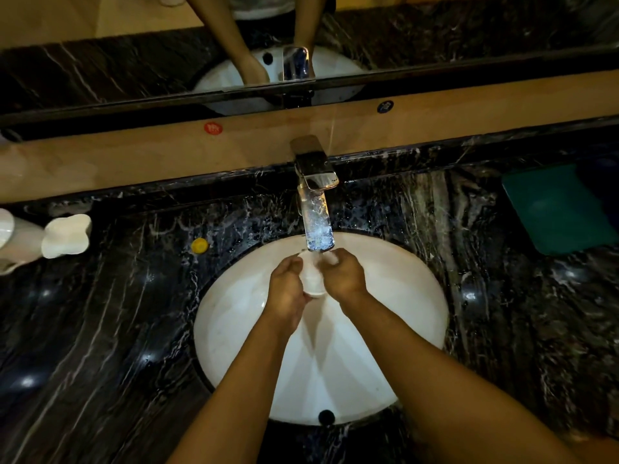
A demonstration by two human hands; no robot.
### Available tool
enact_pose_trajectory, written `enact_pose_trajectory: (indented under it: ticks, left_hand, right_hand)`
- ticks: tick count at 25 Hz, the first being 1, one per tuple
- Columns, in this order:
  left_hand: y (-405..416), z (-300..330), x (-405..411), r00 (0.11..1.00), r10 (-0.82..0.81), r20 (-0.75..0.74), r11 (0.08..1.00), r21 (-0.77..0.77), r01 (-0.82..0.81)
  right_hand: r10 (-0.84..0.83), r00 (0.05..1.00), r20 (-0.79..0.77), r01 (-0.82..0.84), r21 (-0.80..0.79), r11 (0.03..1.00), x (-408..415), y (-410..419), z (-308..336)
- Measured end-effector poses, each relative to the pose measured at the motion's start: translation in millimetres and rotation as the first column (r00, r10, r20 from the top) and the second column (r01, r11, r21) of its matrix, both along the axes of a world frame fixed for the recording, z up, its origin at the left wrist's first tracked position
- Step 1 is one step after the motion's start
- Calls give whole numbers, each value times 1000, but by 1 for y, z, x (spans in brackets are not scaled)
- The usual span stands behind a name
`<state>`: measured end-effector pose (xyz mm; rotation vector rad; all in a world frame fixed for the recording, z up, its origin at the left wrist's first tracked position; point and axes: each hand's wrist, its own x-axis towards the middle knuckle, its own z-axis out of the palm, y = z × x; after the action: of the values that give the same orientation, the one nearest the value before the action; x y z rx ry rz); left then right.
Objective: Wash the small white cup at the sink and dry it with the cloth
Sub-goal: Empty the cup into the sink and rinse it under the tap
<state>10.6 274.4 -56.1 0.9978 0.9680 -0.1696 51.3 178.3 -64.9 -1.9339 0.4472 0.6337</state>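
The small white cup is held over the white oval sink, just below the spout of the chrome tap. My left hand grips the cup from the left, fingers curled round its side. My right hand holds it from the right, with the fingers curled over its rim near the spout. Most of the cup is hidden between the two hands. A green cloth lies folded on the counter at the far right.
Dark marble counter surrounds the sink. White bottles stand at the left edge, and a small yellow cap lies left of the tap. A mirror runs along the back wall.
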Motion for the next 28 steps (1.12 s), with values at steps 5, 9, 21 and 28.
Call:
enact_pose_trajectory:
  ticks: [5,9,21,28]
  left_hand:
    - [11,-6,-1,1000,-14,18,996,89,12]
    - [13,-9,-6,998,-50,29,969,245,42]
    - [5,-12,-6,976,-216,33,944,264,200]
    - [8,-15,-3,917,-375,-137,716,586,380]
  right_hand:
    - [70,990,-125,-31,291,956,-6,-1,6]
    - [70,988,-137,-20,336,942,-2,-1,12]
    - [37,998,54,-45,165,985,-14,-11,0]
    - [-6,985,-172,65,337,939,-5,-2,9]
